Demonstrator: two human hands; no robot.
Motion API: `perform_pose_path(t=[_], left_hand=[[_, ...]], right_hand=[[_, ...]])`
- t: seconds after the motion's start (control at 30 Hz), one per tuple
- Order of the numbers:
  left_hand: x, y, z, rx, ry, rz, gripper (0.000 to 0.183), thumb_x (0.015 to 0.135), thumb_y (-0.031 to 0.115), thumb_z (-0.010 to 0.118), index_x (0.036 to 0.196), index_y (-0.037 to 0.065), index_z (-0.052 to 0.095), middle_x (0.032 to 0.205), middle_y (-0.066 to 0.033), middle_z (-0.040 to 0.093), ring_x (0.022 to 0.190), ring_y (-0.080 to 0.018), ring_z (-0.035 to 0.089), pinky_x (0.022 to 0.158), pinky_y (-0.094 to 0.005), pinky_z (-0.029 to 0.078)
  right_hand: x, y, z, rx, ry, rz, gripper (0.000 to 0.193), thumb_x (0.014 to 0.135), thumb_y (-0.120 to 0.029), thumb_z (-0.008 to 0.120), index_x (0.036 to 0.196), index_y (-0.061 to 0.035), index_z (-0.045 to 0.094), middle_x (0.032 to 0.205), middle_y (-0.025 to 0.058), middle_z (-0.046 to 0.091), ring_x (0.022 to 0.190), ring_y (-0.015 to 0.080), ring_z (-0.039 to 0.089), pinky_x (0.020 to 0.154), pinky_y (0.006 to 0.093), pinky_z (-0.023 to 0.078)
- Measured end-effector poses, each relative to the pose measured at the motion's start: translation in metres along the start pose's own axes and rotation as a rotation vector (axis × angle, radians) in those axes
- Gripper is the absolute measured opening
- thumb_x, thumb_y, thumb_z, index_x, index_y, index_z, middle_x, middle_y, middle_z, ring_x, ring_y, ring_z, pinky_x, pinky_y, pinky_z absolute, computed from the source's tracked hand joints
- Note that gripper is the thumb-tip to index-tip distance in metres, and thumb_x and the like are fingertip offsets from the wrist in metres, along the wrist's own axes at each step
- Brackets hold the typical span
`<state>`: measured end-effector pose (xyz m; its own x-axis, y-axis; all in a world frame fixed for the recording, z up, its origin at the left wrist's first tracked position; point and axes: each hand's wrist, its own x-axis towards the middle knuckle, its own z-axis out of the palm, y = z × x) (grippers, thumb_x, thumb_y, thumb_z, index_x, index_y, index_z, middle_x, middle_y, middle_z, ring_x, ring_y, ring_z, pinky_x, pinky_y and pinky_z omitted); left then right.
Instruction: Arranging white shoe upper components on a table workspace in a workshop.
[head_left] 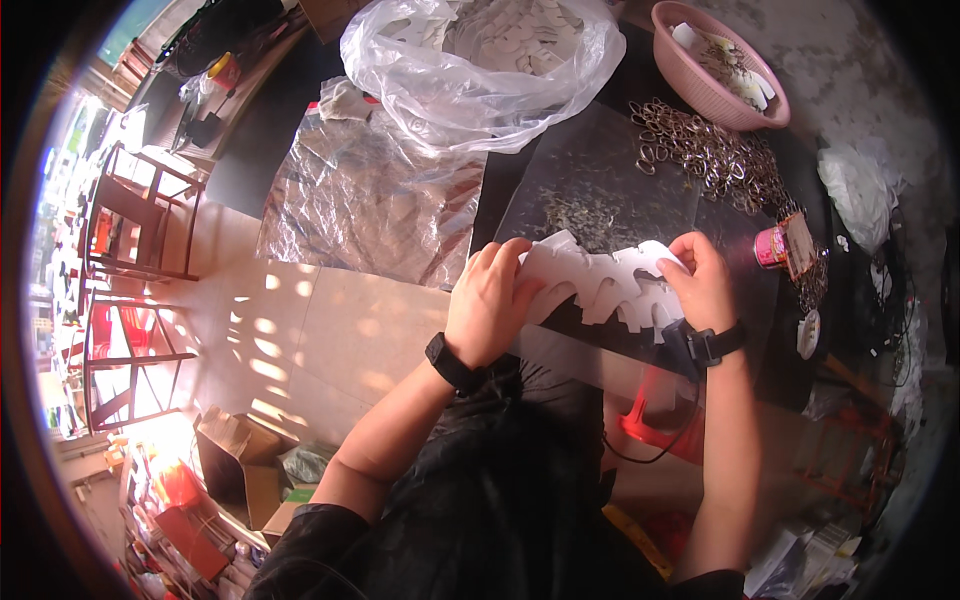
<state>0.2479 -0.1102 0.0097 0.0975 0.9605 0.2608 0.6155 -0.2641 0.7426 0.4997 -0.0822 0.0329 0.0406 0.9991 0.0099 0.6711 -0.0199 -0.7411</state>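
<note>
A row of white cut-out cards (598, 280) with notched, wavy edges stretches between my two hands above the near part of the dark table. My left hand (485, 305) grips its left end, thumb below and fingers over the top. At the right end, my right hand (703, 282) pinches the cards between thumb and fingers. Just beyond them, small bits (580, 215), too fine to make out, lie scattered on the table's clear sheet. A heap of metal rings or clasps (710, 155) lies further right. Both wrists wear black bands.
A clear plastic bag (440, 115) full of white cards stands at the far side. Beside it are a pink basket (700, 92) with cards and metal pieces, and crumpled clear film (375, 200). A pink tin (770, 247) sits right; a red stool (650, 425) is below the table.
</note>
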Motion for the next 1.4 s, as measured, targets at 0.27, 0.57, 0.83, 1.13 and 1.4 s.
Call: perform_pose_path(t=[0.27, 0.57, 0.83, 1.13, 1.4], left_hand=[[0.003, 0.010, -0.020, -0.491, -0.097, -0.257, 0.029, 0.080, 0.004, 0.064, 0.107, 0.001, 0.055, 0.082, -0.0001, 0.054, 0.072, -0.0050, 0.054, 0.062, -0.0194, 0.045], [0.004, 0.008, 0.011, 0.142, 0.022, 0.150, 0.048, 0.066, 0.007, 0.071, 0.110, 0.002, 0.052, 0.106, -0.0159, 0.049, 0.095, -0.0325, 0.049, 0.082, -0.0389, 0.043], [0.006, 0.014, 0.017, 0.135, -0.101, 0.006, 0.067, 0.059, 0.008, 0.075, 0.119, 0.004, 0.044, 0.104, -0.0160, 0.046, 0.100, -0.0359, 0.044, 0.085, -0.0429, 0.039], [0.000, 0.012, 0.001, -0.187, -0.152, 0.087, 0.034, 0.061, -0.001, 0.073, 0.088, 0.000, 0.053, 0.085, -0.0116, 0.052, 0.077, -0.0268, 0.057, 0.066, -0.0321, 0.047], [-0.016, 0.005, -0.012, -0.415, -0.197, 0.238, 0.030, 0.075, -0.006, 0.064, 0.085, 0.004, 0.038, 0.096, -0.0164, 0.062, 0.083, -0.0208, 0.062, 0.071, -0.0281, 0.049]], right_hand=[[-0.023, -0.022, -0.034, 0.491, -0.121, 0.195, 0.029, 0.081, -0.004, 0.060, 0.108, 0.0013, 0.053, 0.085, 0.0035, 0.062, 0.069, 0.0058, 0.053, 0.061, 0.0197, 0.043], [-0.056, 0.016, -0.009, -0.183, 0.074, 0.012, 0.023, 0.070, -0.008, 0.067, 0.090, -0.0041, 0.056, 0.078, 0.0099, 0.052, 0.078, 0.0251, 0.053, 0.072, 0.0337, 0.044], [-0.053, 0.007, -0.001, -0.023, 0.011, 0.040, 0.047, 0.067, -0.006, 0.069, 0.109, -0.0028, 0.049, 0.104, 0.0182, 0.057, 0.098, 0.0332, 0.055, 0.084, 0.0376, 0.044], [-0.062, -0.004, -0.006, 0.027, 0.039, -0.023, 0.043, 0.064, 0.005, 0.068, 0.101, -0.0026, 0.049, 0.100, 0.0138, 0.055, 0.092, 0.0279, 0.056, 0.080, 0.0332, 0.045], [-0.094, -0.012, -0.002, 0.255, 0.157, -0.327, 0.030, 0.066, 0.012, 0.061, 0.087, -0.0032, 0.045, 0.097, 0.0122, 0.055, 0.083, 0.0222, 0.057, 0.072, 0.0293, 0.047]])
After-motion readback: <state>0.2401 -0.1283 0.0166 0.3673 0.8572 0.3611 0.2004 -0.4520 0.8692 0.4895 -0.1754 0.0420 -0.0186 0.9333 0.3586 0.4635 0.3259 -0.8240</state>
